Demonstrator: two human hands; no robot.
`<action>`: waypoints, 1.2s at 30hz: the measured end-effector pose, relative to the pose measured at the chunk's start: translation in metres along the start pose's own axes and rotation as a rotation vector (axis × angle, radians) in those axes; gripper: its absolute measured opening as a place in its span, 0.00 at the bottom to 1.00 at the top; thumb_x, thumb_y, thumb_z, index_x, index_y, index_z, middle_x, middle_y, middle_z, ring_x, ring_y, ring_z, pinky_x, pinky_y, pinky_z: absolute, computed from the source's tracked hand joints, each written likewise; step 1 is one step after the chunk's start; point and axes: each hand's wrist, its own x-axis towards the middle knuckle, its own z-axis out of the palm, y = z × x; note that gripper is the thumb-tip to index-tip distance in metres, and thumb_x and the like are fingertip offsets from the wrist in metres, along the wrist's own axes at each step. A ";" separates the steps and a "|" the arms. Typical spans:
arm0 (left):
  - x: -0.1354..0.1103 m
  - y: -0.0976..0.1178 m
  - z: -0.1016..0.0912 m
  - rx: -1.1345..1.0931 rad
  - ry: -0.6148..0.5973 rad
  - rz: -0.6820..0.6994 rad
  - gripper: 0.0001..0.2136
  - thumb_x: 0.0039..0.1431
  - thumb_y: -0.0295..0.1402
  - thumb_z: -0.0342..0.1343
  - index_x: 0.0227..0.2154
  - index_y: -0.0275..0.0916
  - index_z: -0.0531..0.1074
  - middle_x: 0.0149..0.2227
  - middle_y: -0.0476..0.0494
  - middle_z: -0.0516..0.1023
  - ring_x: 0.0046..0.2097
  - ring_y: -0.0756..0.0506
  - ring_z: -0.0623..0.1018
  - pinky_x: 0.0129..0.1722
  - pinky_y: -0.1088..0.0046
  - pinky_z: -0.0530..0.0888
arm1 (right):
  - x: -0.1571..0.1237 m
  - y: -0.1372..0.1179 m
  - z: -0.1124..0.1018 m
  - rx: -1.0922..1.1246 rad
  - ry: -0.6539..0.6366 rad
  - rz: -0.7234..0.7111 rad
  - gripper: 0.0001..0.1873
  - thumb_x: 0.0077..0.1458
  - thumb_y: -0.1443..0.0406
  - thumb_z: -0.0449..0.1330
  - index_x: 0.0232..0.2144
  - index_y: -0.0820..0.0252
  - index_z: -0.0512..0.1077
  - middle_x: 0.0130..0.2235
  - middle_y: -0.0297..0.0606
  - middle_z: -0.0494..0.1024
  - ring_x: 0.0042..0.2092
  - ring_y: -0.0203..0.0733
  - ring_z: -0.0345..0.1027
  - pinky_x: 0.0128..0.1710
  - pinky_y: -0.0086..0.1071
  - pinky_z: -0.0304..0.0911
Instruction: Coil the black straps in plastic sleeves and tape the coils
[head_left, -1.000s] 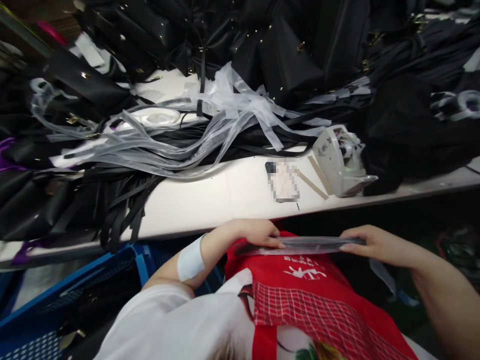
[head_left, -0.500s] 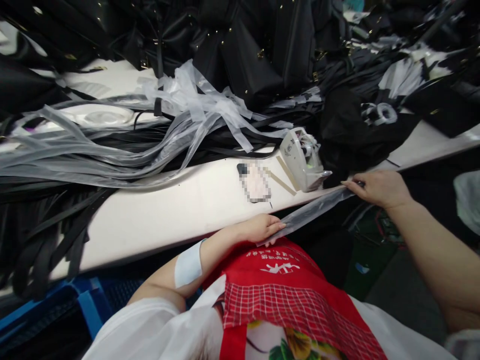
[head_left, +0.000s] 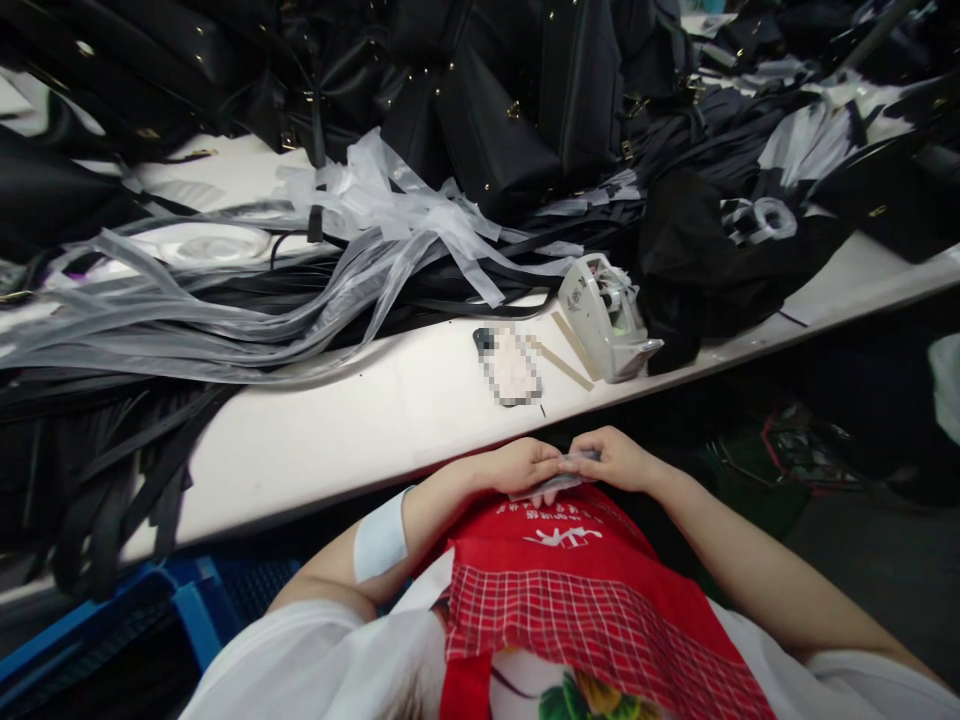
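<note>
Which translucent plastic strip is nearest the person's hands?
The strip held by the left hand and right hand over the red apron; the other strips lie heaped across the white table.

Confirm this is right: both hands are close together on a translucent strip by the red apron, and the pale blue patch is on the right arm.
No: the head view shows the pale blue patch on the left arm. The rest stands: the left hand and right hand are close together on a translucent strip by the red apron.
</note>
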 end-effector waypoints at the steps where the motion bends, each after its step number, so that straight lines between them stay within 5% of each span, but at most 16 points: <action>1: -0.001 -0.001 0.001 -0.018 0.002 -0.009 0.24 0.65 0.53 0.42 0.29 0.36 0.68 0.24 0.48 0.75 0.21 0.54 0.71 0.23 0.79 0.67 | 0.003 -0.002 0.003 -0.011 -0.003 -0.005 0.24 0.55 0.49 0.59 0.21 0.63 0.71 0.20 0.31 0.70 0.24 0.33 0.59 0.25 0.27 0.52; 9: -0.007 -0.008 -0.006 -0.314 -0.018 -0.058 0.30 0.60 0.59 0.43 0.29 0.33 0.73 0.24 0.43 0.77 0.25 0.50 0.74 0.27 0.74 0.71 | 0.008 -0.005 -0.009 -0.141 -0.008 -0.029 0.21 0.52 0.51 0.62 0.21 0.63 0.72 0.20 0.29 0.68 0.24 0.33 0.56 0.25 0.27 0.50; 15: -0.022 -0.006 -0.018 -0.312 -0.146 -0.179 0.22 0.58 0.52 0.54 0.31 0.34 0.72 0.18 0.53 0.67 0.18 0.54 0.64 0.20 0.78 0.62 | 0.001 -0.002 -0.027 -0.208 0.064 0.015 0.23 0.51 0.49 0.62 0.21 0.63 0.73 0.20 0.29 0.68 0.24 0.33 0.56 0.25 0.27 0.49; 23: -0.021 0.005 -0.009 -0.472 -0.166 -0.086 0.22 0.59 0.51 0.54 0.40 0.34 0.72 0.16 0.59 0.55 0.17 0.55 0.52 0.17 0.78 0.50 | -0.012 -0.004 -0.048 -0.147 0.111 0.021 0.23 0.50 0.48 0.63 0.21 0.63 0.75 0.20 0.31 0.71 0.24 0.33 0.58 0.24 0.27 0.50; 26: -0.023 0.005 -0.007 -0.470 -0.179 -0.066 0.23 0.58 0.51 0.55 0.43 0.34 0.71 0.16 0.60 0.55 0.18 0.55 0.52 0.18 0.78 0.51 | -0.017 -0.003 -0.054 -0.145 0.099 0.045 0.23 0.49 0.48 0.64 0.21 0.63 0.75 0.20 0.32 0.72 0.24 0.33 0.58 0.24 0.27 0.50; 32: -0.025 -0.003 -0.008 -0.487 -0.172 -0.016 0.18 0.57 0.49 0.58 0.32 0.38 0.64 0.16 0.59 0.59 0.17 0.55 0.54 0.16 0.78 0.52 | -0.022 -0.006 -0.057 -0.119 0.077 0.052 0.24 0.49 0.47 0.64 0.21 0.63 0.75 0.20 0.33 0.73 0.24 0.34 0.59 0.24 0.28 0.51; 36: -0.023 -0.003 -0.008 -0.463 -0.215 -0.015 0.19 0.59 0.50 0.55 0.37 0.36 0.69 0.16 0.59 0.60 0.17 0.55 0.57 0.17 0.79 0.55 | -0.019 -0.006 -0.053 -0.084 0.083 0.029 0.24 0.49 0.47 0.64 0.20 0.63 0.75 0.19 0.32 0.72 0.23 0.33 0.59 0.24 0.28 0.51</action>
